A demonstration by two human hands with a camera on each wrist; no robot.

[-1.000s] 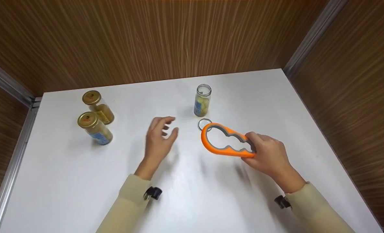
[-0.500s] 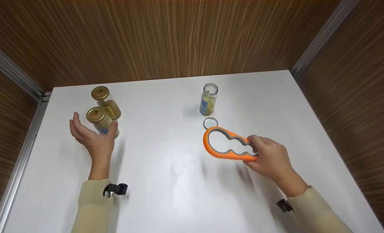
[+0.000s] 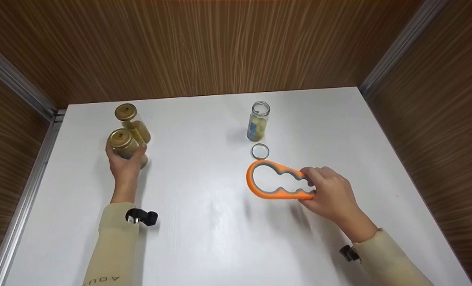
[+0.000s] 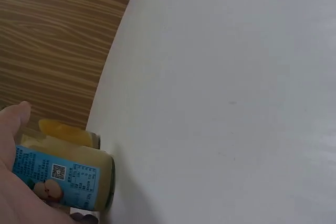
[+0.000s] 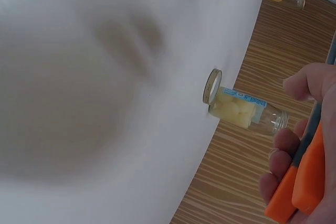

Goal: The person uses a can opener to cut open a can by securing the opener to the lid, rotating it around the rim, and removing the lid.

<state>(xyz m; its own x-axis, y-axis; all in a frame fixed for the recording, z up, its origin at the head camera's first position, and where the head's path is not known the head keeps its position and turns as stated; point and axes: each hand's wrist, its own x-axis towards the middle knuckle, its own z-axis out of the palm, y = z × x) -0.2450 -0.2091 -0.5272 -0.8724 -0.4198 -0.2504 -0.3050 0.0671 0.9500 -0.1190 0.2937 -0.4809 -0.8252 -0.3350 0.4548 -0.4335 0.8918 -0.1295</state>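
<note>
Since the earlier head frame, where its fingers were spread at the jar's left, the left hand (image 3: 124,171) has closed in round the nearer upright glass jar with a gold metal lid and blue label (image 3: 125,147). From the head, thumb and fingers flank that jar across its vertical axis, thumb on the right; the right hand is well apart from it. A second gold-lidded glass jar with a yellow label (image 3: 136,125) stands just behind. The right hand (image 3: 333,194) grips the handle ends of an orange-and-grey looped jar opener (image 3: 250,178) above the white counter (image 3: 204,214), the loop pointing left. Beyond it lies a round metal lid, inner face up (image 3: 260,151), before a lidless clear glass jar (image 3: 257,125), upright.

From the left wrist, the gripped jar's blue label shows a code and a fruit picture, with pale tan contents beside it; yellow contents show behind.

From the right wrist, curled fingers hold the opener; the lidless jar carries pale yellow chunks in its lower part, clear glass above.
</note>
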